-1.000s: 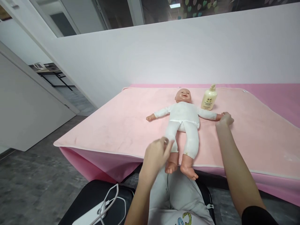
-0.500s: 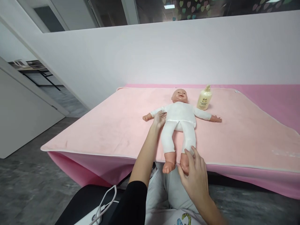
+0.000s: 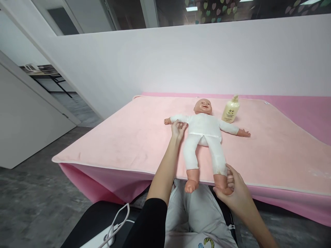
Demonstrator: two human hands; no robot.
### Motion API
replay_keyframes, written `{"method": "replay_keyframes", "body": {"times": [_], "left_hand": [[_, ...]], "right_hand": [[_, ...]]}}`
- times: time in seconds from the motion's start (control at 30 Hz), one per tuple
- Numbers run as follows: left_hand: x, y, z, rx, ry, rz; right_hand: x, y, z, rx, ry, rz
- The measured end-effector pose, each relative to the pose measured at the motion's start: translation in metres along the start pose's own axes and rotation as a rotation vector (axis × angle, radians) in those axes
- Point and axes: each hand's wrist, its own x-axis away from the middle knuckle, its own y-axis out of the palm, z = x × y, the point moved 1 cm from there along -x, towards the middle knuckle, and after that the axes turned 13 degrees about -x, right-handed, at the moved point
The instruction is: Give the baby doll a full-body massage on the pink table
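Note:
A baby doll (image 3: 205,124) in a white cloth body lies on its back, arms spread, its feet over the table's front edge. My left hand (image 3: 179,130) is at the doll's outstretched arm on the left, its curled fingers against the white sleeve; part of the grip is hidden. Around the doll's foot (image 3: 221,182) on the right, my right hand (image 3: 236,187) is closed, thumb below and fingers along the outer side. The other foot (image 3: 192,181) hangs free between my forearms.
A pale yellow pump bottle (image 3: 230,111) stands beside the doll's head. Under both lies a pink blanket (image 3: 116,137) on a table against a white wall (image 3: 181,62). At lower left, a white power strip (image 3: 99,238) with a cable rests on a black seat.
My right hand has gone from loosely touching the doll's right-side foot to gripping it, and that leg has swung outward. The doll's left-side arm has shifted upward with my left hand.

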Motion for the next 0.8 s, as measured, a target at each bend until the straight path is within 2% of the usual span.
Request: {"method": "replay_keyframes", "body": {"times": [0.1, 0.17, 0.27, 0.37, 0.5, 0.6, 0.7, 0.8], "left_hand": [[-0.001, -0.004, 0.003, 0.124, -0.046, -0.072], [-0.001, -0.005, 0.004, 0.121, -0.041, -0.085], [0.001, -0.003, 0.002, 0.029, 0.094, -0.088], [0.0, 0.003, -0.004, -0.101, 0.246, -0.13], [-0.003, 0.008, -0.014, -0.266, 0.299, -0.124], [-0.001, 0.009, -0.015, -0.608, 0.535, -0.111], [0.009, 0.011, -0.011, -1.13, 0.813, -0.127], [0.02, 0.015, -0.009, -1.57, 0.944, -0.154]], "right_hand": [[-0.003, -0.007, -0.002, -0.071, 0.047, -0.029], [-0.004, -0.008, -0.004, -0.124, 0.074, -0.054], [-0.001, -0.007, -0.003, -0.252, 0.086, -0.071], [0.004, -0.006, 0.002, -0.309, 0.023, 0.028], [0.004, -0.015, -0.002, -0.122, -0.154, 0.214], [-0.009, -0.031, -0.026, 0.11, -0.404, 0.284], [-0.037, -0.039, -0.055, 0.265, -0.665, 0.32], [-0.079, -0.024, -0.068, 0.35, -0.774, 0.204]]}}
